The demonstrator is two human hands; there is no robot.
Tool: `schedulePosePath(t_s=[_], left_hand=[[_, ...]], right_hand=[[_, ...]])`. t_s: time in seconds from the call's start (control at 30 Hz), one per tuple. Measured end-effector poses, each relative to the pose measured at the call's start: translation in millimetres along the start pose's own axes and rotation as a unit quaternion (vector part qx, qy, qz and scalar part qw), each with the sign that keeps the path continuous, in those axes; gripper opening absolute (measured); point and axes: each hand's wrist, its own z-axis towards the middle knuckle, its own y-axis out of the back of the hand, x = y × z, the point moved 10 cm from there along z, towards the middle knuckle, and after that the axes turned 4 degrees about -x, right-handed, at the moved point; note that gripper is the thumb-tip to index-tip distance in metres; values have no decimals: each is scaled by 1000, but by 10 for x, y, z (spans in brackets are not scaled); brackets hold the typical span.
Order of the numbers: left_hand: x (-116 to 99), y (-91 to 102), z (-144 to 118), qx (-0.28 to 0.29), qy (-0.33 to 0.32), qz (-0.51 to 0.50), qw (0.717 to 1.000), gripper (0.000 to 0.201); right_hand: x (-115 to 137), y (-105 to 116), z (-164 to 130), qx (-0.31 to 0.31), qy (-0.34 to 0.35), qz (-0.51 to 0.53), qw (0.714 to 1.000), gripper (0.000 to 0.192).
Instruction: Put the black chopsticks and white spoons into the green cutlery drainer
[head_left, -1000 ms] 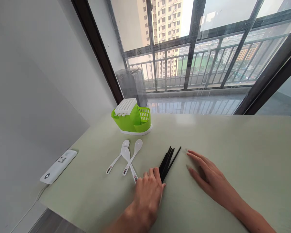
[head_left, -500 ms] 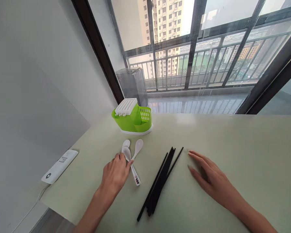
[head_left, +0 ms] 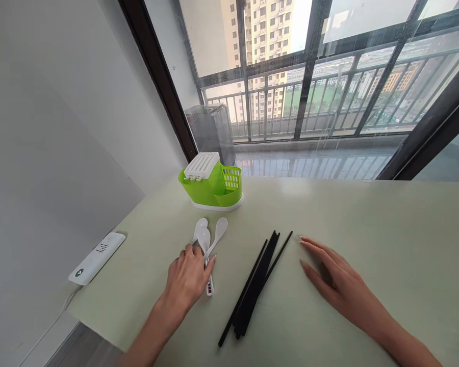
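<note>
My left hand [head_left: 189, 275] rests on a cluster of three white spoons [head_left: 221, 228], with its fingers curled down over the handles and the thumb on their right side. The bowls fan out beyond my fingertips, and one printed handle end sticks out below the thumb. Under the hand the rest of the handles is hidden. To the right lies a bundle of black chopsticks [head_left: 252, 290], slanting away from me, one of them splayed to the right. My right hand [head_left: 334, 278] lies beside the chopsticks on the table, fingers stretched and thumb apart, holding nothing.
A green utensil holder [head_left: 208, 192] with a white slotted lid and white base stands toward the back of the pale table [head_left: 348, 219]. At the left edge lies a white power strip [head_left: 97, 258] with a cord. Beyond the table is a glass window [head_left: 329, 122].
My left hand has drawn the spoons closer together, and the printed-handle spoon has swung round, its end shifting left. The right hand and chopsticks have stayed put; the view has shifted slightly.
</note>
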Motion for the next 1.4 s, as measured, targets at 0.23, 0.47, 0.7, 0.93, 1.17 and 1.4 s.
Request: schedulePosePath(t_s=[0.23, 0.47, 0.7, 0.93, 1.17, 1.4], left_hand=[[123, 114, 59, -113, -17, 48, 992, 37], [308, 27, 125, -126, 8, 24, 992, 51], [348, -35, 156, -91, 6, 28, 995, 49], [248, -59, 159, -95, -12, 48, 994, 39], [86, -99, 194, -82, -39, 39, 995, 28], [6, -133, 177, -132, -62, 19, 989, 26]], right_hand=[[-10, 0, -12, 4, -9, 0, 1000, 46], [-41, -14, -16, 7, -14, 5, 1000, 47], [-43, -13, -13, 8, -16, 9, 1000, 47], [-65, -7, -22, 5, -25, 12, 1000, 46], [-63, -8, -17, 4, -24, 12, 1000, 46], [-53, -2, -18, 4, -19, 15, 1000, 47]])
